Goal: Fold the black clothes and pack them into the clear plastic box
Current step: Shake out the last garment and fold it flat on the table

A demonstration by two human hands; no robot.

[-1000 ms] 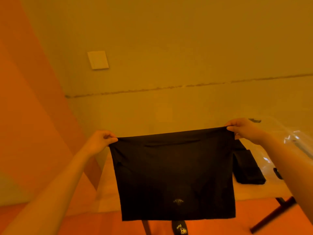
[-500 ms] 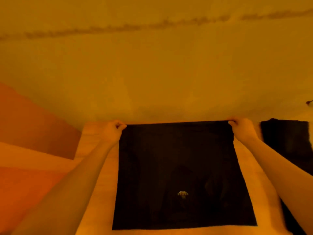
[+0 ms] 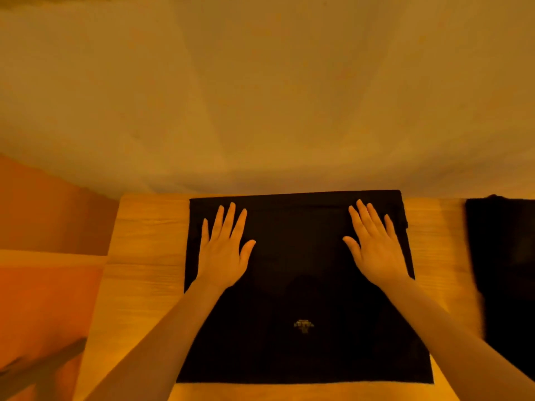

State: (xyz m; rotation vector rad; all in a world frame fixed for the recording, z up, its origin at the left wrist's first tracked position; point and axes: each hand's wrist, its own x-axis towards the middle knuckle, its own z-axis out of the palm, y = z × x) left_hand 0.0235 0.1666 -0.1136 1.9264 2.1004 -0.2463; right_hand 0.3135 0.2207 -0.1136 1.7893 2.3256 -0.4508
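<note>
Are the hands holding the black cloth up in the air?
No, both the left hand and right hand lie flat with straight fingers on the black cloth, which is spread on the table.

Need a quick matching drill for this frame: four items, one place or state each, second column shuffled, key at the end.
Items:
1. left hand
2. right hand
3. small logo
4. second black garment

Places:
A. flat on the black garment, far right part
B. at the right frame edge, on the wooden table
C. near edge of the garment, centre
D. flat on the garment, far left part

Pairs: 1-D, 2-A, 3-C, 4-B
</note>
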